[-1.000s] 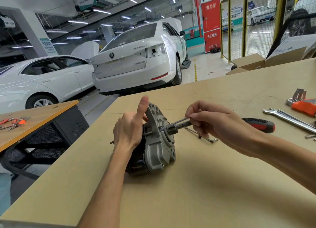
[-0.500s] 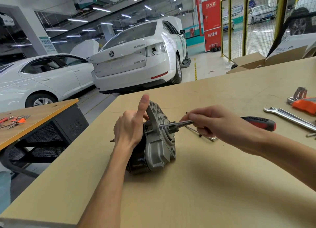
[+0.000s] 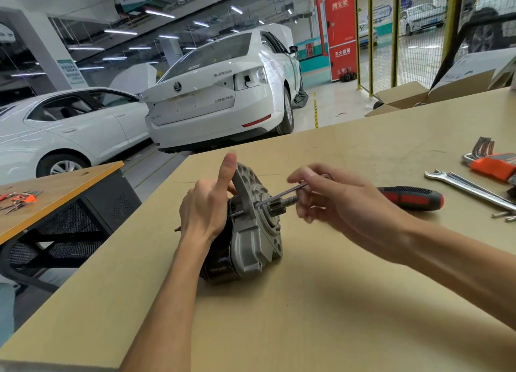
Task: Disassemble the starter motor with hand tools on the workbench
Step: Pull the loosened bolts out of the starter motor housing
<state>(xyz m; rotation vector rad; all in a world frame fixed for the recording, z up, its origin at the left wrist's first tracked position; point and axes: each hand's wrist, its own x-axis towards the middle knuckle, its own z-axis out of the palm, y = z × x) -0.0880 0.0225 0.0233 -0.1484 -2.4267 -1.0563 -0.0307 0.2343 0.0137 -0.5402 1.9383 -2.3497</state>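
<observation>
The starter motor (image 3: 251, 240) lies on its side on the wooden workbench (image 3: 321, 316), its grey flange and pinion facing right. My left hand (image 3: 208, 207) grips the motor's black body from behind, thumb straight up against the flange rim. My right hand (image 3: 335, 201) pinches a thin metal rod, a hex key or long bolt (image 3: 279, 196), whose tip sits in a hole in the flange just above the pinion. The fingers of my right hand are motion-blurred.
A red-and-black screwdriver (image 3: 410, 197) lies behind my right hand. At the right edge sit a combination wrench (image 3: 469, 187), an orange hex key set (image 3: 491, 165) and small loose bolts (image 3: 505, 215). A second bench (image 3: 55, 187) with tools stands left; white cars are parked beyond.
My right hand has shifted slightly up and right along the thin rod, turning or drawing it at the flange. My left hand and the motor have stayed put.
</observation>
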